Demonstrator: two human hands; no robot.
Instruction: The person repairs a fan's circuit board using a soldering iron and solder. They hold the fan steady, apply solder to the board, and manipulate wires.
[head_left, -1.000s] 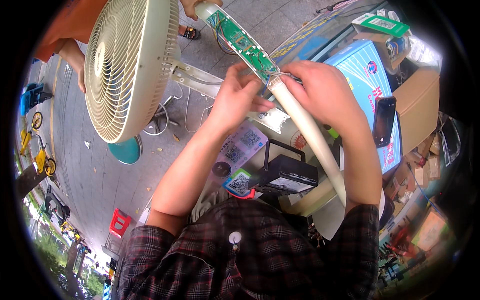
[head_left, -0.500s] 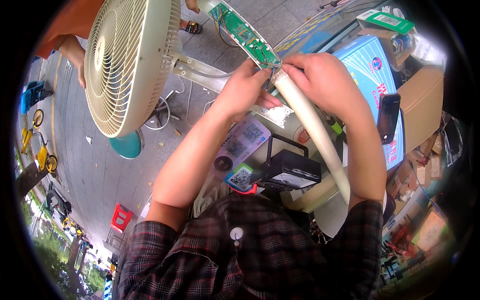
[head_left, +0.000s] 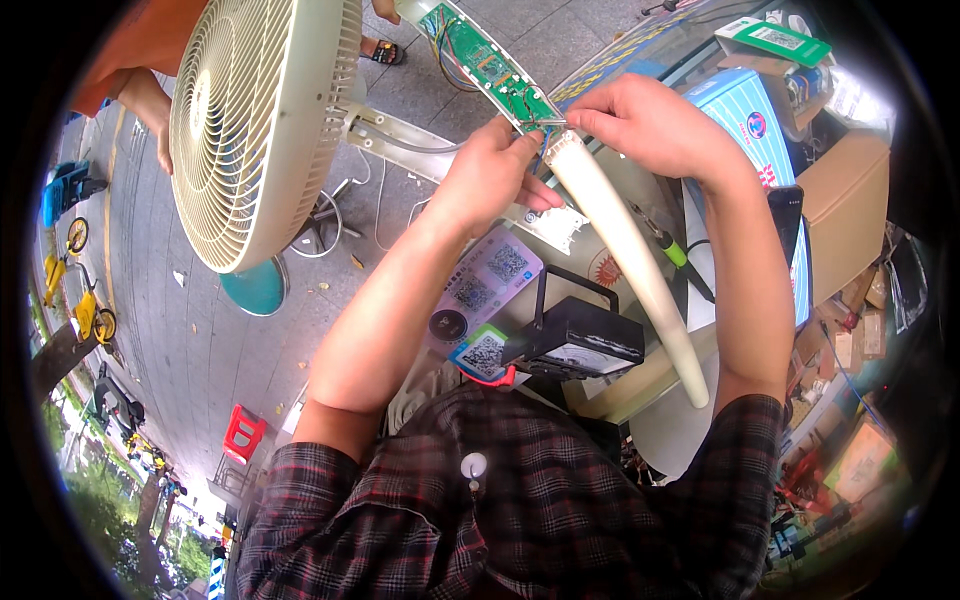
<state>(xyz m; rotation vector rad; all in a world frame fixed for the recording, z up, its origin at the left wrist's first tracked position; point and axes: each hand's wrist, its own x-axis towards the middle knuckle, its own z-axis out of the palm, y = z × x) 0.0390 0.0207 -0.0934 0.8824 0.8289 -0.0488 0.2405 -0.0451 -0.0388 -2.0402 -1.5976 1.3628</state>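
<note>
A long white housing (head_left: 412, 14) holds a green circuit board (head_left: 487, 62) with wires and continues into a curved white pole (head_left: 630, 260). My left hand (head_left: 480, 175) grips the housing near the board's lower end, thumb beside the wires, other fingers partly underneath. My right hand (head_left: 660, 125) is closed in a pinch on a thin metal tool (head_left: 555, 122), whose tip is at the wired end of the board; its exact kind is unclear. A white fan head (head_left: 250, 130) stands at left on a bracket (head_left: 400, 145). Below the pole's upper part lies a white plastic piece (head_left: 555, 230).
A person in orange (head_left: 140, 100) is beside the fan; another hand (head_left: 385, 8) shows at top. Around me are a black boxy device (head_left: 585, 340), green-handled tool (head_left: 680, 255), phone (head_left: 785, 225), blue box (head_left: 735, 100), cardboard (head_left: 840, 210), red stool (head_left: 243, 432) and teal round object (head_left: 255, 290).
My right hand has moved up and rightward along with its forearm, uncovering more of the green-handled tool. My left hand and the board end have shifted slightly upward in view.
</note>
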